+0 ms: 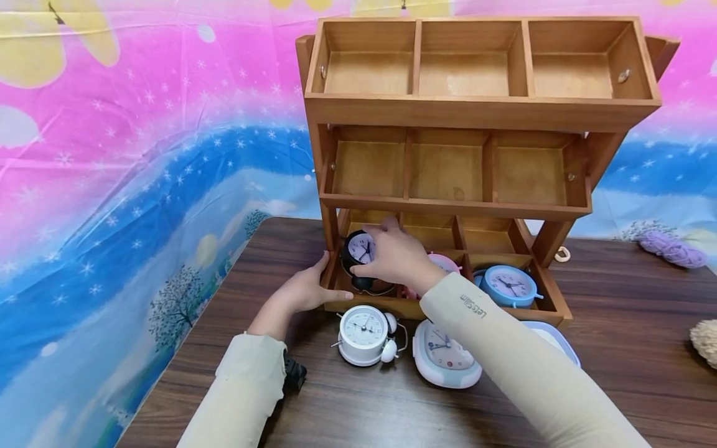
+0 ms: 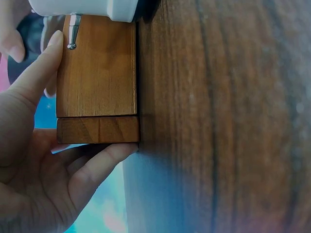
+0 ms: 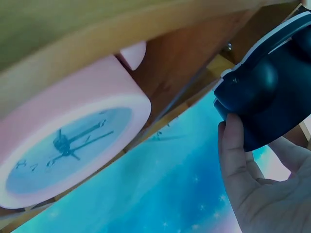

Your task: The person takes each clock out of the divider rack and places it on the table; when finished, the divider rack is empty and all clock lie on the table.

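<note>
Your right sleeve (image 1: 521,367) lies nearest the camera, slanting across the table (image 1: 358,417), with your left sleeve (image 1: 241,386) opposite. Your right hand (image 1: 400,255) holds the black clock (image 1: 358,247), thumb and fingers clamped on its body. The black clock is at the left compartment of the rack's (image 1: 482,112) bottom tier, bells toward you; you cannot tell whether it touches the compartment floor. Your left hand (image 1: 299,291) grips that tier's left front corner, thumb along the front board and fingers round the side. The pink clock (image 3: 77,141) sits in the middle compartment, partly behind your right wrist, and the blue clock (image 1: 510,285) in the right one. Before the rack, the white clock (image 1: 363,336) lies face up, bells to the right; beside it is a white-and-pale-blue clock (image 1: 445,358), partly under your sleeve. Purple yarn (image 1: 672,247) lies at far right.
</note>
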Tool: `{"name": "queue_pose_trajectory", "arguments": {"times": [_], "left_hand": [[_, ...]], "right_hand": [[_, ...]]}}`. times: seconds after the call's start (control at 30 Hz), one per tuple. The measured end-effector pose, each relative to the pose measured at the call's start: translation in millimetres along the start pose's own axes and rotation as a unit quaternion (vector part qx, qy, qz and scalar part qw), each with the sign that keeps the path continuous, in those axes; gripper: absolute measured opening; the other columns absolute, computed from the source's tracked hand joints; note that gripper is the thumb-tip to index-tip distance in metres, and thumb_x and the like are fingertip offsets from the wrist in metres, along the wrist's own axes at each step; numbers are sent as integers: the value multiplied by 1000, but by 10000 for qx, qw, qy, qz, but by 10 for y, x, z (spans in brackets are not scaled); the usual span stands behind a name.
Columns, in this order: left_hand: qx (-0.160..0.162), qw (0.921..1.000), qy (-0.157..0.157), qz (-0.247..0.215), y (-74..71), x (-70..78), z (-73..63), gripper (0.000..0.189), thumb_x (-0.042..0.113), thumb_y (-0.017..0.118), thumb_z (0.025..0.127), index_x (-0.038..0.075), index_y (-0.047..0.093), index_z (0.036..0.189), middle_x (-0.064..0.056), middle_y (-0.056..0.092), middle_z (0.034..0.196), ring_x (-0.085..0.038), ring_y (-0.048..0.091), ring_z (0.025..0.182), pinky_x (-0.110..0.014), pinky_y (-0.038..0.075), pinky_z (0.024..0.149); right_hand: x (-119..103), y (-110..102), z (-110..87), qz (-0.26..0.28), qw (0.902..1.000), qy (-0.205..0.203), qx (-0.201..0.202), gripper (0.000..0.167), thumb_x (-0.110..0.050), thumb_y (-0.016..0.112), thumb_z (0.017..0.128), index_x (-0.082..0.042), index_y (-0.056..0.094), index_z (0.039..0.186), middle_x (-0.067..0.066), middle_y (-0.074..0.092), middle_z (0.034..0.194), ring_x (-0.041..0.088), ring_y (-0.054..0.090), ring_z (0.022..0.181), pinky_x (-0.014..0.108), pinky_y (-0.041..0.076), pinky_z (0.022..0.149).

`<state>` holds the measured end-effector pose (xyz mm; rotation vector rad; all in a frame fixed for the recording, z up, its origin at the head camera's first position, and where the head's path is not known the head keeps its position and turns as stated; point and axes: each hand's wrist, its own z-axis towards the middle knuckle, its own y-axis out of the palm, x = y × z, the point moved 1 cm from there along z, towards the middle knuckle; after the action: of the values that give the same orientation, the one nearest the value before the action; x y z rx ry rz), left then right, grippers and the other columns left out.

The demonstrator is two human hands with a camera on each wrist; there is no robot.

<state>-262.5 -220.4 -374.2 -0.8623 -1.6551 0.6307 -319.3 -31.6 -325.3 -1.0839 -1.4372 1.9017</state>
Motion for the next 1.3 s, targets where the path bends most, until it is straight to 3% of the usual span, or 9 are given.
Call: {"name": "queue_pose_trajectory", "arguments": {"times": [0.4,0.57,0.8,1.1,1.3], "left_hand": [[31,10000,-50,52,-5,-31,26,109,55,72,86,16,3,161,-25,32,156,-43,37,139,-57,36,108],[66,10000,13,-18,-6,-51,46,106,51,72,88,15,4,161,-24,32,156,-43,36,140,-56,34,110],[120,9999,28,-60,-4,-42,30,100,44,71,90,15,7,161,-23,37,154,-41,40,138,-55,34,110],[30,9999,-17,-99,4,-11,20,101,46,71,90,16,5,161,-23,32,157,-42,35,140,-57,32,111],[75,9999,-23,-72,10,1,21,100,44,71,91,17,4,161,-24,31,157,-43,36,139,-57,32,111]], "right_hand": [[-7,-123,-339,261,9996,-48,-49,90,-63,75,75,-21,48,150,20,46,139,32,60,109,49,54,89],[-86,-162,-480,329,9992,-173,-120,89,-64,75,75,-23,48,149,13,49,131,23,61,93,39,56,77],[-173,-201,-640,331,9989,-299,-169,93,-64,76,74,-25,44,152,8,49,122,16,56,71,27,49,59],[-185,-192,-859,472,9966,-582,-330,84,-60,81,73,-30,51,146,5,49,113,15,54,63,27,47,56],[-205,-144,-1008,562,9947,-739,-434,80,-60,82,72,-34,54,143,2,48,111,11,54,69,26,47,60]]}}
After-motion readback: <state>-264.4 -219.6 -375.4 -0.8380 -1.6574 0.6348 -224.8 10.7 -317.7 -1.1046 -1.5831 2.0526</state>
